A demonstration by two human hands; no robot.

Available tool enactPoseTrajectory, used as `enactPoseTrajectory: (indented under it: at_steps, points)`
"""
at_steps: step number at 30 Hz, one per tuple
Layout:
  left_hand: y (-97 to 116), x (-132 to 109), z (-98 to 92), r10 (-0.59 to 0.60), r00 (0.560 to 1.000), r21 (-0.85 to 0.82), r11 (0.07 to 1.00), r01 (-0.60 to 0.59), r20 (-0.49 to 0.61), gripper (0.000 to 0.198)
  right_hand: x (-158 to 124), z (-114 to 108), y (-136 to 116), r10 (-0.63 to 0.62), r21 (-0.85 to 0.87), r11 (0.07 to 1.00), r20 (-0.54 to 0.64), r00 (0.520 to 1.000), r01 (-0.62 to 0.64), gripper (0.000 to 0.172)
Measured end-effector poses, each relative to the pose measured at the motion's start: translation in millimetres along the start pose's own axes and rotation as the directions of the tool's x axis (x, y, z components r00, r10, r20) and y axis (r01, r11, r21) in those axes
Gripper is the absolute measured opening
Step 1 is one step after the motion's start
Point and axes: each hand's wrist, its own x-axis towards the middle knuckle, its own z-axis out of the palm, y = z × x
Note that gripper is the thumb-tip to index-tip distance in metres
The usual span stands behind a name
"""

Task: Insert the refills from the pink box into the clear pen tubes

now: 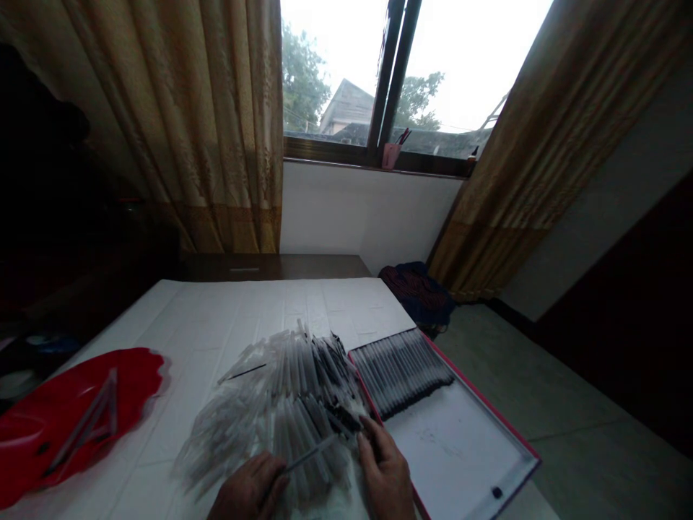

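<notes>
My left hand (249, 487) pinches one end of a clear, slim pen barrel (314, 453), which points up and to the right over a large heap of similar barrels (292, 368). At the heap's right edge, my right hand (385, 466) has its thumb and fingers curled together beside small black parts (343, 417). Whatever sits between those fingertips is too small and dark to make out. Just right of that hand lies a shallow red-edged tray (449, 451), with a neat row of black-ended pens (403, 370) along its far end.
A red scalloped dish (135, 368) on the left holds a few clear pieces. The white-covered table (178, 310) stands before a window with curtains (227, 130). Dark cloth (419, 292) lies beyond its far right corner. One small black piece (497, 492) lies in the tray's near corner.
</notes>
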Motion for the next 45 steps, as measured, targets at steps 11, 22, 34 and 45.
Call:
enactPoseTrajectory:
  at_steps: [11, 22, 34, 45]
  points:
    - [6, -3, -4.4, -0.038, 0.999, -0.02, 0.999, 0.038, 0.028, 0.026, -15, 8, -8, -0.042, 0.09, 0.996, 0.167, 0.985, 0.027, 0.031]
    - [-5, -13, 2.6, -0.187, 0.982, -0.131, 0.975, 0.182, -0.026, 0.024, 15, -12, -40, 0.324, 0.477, 0.824, 0.044, 0.945, -0.305, 0.036]
    - [-26, -25, 12.6, -0.442, 0.892, -0.167, 0.891, 0.423, -0.095, 0.031, 64, 19, -40, 0.134, 0.331, 0.939, -0.103, 0.986, -0.093, 0.027]
    - [-18, -17, 8.2, -0.357, 0.912, -0.137, 0.932, 0.335, -0.201, 0.035, 52, 24, -35, -0.048, 0.055, 0.997, 0.025, 0.999, 0.046, 0.021]
